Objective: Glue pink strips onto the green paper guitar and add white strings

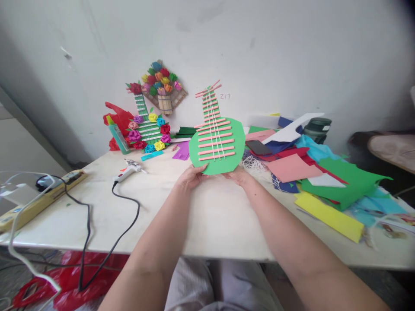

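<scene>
A green paper guitar is held upright above the table, its front facing me. Pink paper strips cross its body and neck, and white strings run lengthwise over them. My left hand grips the lower left edge, thumb in front. At the lower right edge, my right hand holds the same guitar, its fingers mostly behind the card. Behind to the left leans a similar guitar, edged with colourful paper roses.
On the left are a hot glue gun, a glue bottle and a power strip with cords. Coloured paper, white string, a phone and a dark bottle lie or stand right. A flower craft leans on the wall.
</scene>
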Tool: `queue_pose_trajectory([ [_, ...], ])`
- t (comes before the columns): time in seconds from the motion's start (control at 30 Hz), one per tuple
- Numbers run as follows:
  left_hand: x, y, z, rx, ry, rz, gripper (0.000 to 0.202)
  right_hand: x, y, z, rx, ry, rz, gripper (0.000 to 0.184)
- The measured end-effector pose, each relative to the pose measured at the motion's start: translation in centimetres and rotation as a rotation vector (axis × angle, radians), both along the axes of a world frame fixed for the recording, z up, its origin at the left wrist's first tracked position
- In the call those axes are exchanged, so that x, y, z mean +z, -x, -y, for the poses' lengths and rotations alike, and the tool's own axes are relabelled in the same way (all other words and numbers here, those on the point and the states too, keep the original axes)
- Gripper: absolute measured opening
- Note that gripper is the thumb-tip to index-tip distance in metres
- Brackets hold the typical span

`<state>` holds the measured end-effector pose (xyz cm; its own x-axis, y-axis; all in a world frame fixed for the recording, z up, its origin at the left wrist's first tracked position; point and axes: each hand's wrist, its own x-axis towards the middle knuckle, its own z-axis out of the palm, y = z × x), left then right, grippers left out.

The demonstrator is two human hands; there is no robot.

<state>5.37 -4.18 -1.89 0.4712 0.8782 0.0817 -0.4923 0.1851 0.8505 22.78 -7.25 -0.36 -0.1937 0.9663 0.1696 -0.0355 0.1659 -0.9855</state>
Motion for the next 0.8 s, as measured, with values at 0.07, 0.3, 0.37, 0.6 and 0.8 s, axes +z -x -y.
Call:
queue_pose_trajectory([
  [0.07, -0.1, 0.1, -0.1, -0.004, -0.002, 0.003, 0.054, -0.1, -0.2, -0.1, 0.009, -0.012, 0.007, 0.03],
  [0.3, 0.0, 0.1, 0.1, -0.01, -0.018, -0.014, 0.052, -0.3, -0.6, -0.4, -0.028, 0.02, -0.055, 0.028],
  [0.37, 0.0, 0.0, 0.2, -0.015, -0.019, -0.026, 0.051, -0.4, -0.6, -0.5, -0.083, 0.04, -0.079, 0.027],
  [0.6, -0.3, 0.1, -0.1, -0.02, -0.026, -0.035, 0.054, -0.8, -0.6, -0.8, -0.107, 0.06, -0.146, 0.032],
  [0.8, -0.4, 0.1, -0.1, -0.027, -0.05, -0.038, 0.056, -1.1, -0.9, -1.1, -0.101, 0.068, -0.09, 0.024],
])
